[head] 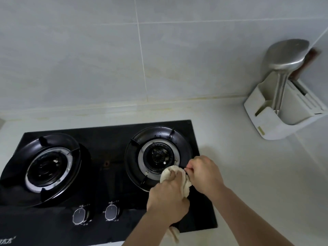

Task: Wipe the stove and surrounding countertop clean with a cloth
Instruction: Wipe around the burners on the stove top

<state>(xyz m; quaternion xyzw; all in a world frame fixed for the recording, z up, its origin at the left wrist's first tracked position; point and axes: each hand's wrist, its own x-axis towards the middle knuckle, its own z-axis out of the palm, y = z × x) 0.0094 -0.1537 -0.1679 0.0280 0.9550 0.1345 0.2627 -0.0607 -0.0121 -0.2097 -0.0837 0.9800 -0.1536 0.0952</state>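
Observation:
A black glass two-burner gas stove (106, 144) is set into a pale countertop (248, 166). My left hand (166, 197) grips a cream cloth (185, 185) bunched against the front right rim of the right burner (158, 155). A tail of the cloth hangs below my left wrist. My right hand (204, 174) pinches a black prong of the right burner's pot support beside the cloth. The left burner (48, 166) lies untouched on the left.
Two round control knobs (79, 215) (111, 212) sit at the stove's front edge. A white utensil holder (284, 112) with a steel ladle (287, 55) stands at the back right corner. Pale wall tiles rise behind the counter.

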